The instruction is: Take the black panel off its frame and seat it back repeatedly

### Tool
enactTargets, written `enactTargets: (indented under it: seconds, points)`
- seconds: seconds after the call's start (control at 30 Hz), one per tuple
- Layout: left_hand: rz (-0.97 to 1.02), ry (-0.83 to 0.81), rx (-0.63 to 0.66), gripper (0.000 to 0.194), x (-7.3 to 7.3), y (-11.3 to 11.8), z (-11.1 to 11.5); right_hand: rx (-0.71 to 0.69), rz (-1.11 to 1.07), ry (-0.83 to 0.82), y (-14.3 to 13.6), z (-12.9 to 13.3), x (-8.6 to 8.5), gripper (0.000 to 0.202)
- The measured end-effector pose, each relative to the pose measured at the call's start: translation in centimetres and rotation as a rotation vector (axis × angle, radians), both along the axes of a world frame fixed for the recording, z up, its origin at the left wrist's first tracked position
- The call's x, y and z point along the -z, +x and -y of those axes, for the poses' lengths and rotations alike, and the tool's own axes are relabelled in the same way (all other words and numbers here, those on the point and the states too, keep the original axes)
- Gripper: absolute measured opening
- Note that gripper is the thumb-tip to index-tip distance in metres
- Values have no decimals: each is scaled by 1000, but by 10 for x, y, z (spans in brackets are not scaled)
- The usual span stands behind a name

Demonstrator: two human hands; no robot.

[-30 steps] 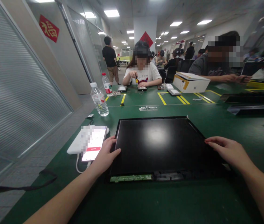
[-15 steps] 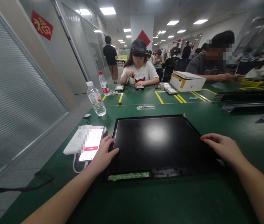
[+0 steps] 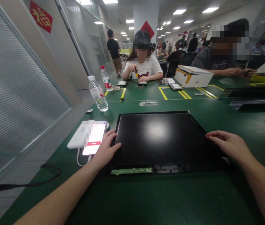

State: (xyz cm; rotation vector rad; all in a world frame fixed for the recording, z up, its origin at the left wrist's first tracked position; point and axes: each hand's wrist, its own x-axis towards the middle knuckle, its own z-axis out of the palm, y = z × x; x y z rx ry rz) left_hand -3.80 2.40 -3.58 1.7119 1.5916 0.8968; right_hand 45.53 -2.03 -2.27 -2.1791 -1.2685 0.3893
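Note:
A black LCD panel (image 3: 156, 143) lies flat on the green table, a bright reflection on its screen. Along its near edge a narrow green circuit board (image 3: 132, 171) is exposed. My left hand (image 3: 109, 147) grips the panel's left edge, thumb over the rim and fingers along the outer side. At the right edge, my right hand (image 3: 228, 145) pinches the frame between thumb and fingers; its fingertips are partly hidden.
Left of the panel, a lit phone (image 3: 94, 137) with a cable rests against a white device (image 3: 77, 137). Two water bottles (image 3: 98, 95) stand behind. A co-worker (image 3: 144, 62) sits opposite, near a white box (image 3: 193, 76). Dark metal strips (image 3: 254, 103) lie at right.
The view has shifted slightly, so the table and everything on it appear a little higher and farther right. Both hands keep their places on the panel's edges.

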Motion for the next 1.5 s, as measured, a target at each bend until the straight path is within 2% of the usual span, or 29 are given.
enactTargets:
  seconds: [0.17,0.63,0.83,0.97,1.1,1.23,1.33,1.5]
  points:
    - [-45,-8,15,48,2,1,0,13,-1,-8,-1,0,-1,47]
    - [-194,14,63,45,2,-1,-2,2,0,-4,0,0,0,44]
    - [-287,38,106,63,1,-1,3,14,-6,-20,-4,1,-4,46]
    - [-401,97,265,64,-4,1,11,0,6,-22,-2,1,-3,46]
    - [-528,142,436,54,-20,0,19,-14,15,-11,3,-1,2,43]
    - [-511,44,657,55,-37,-6,20,-11,31,-13,4,-2,4,44]
    - [-519,1,709,58,-43,-11,18,-21,40,-9,5,-2,5,44]
    - [-518,29,760,62,-44,-13,17,-80,94,5,12,-4,13,43]
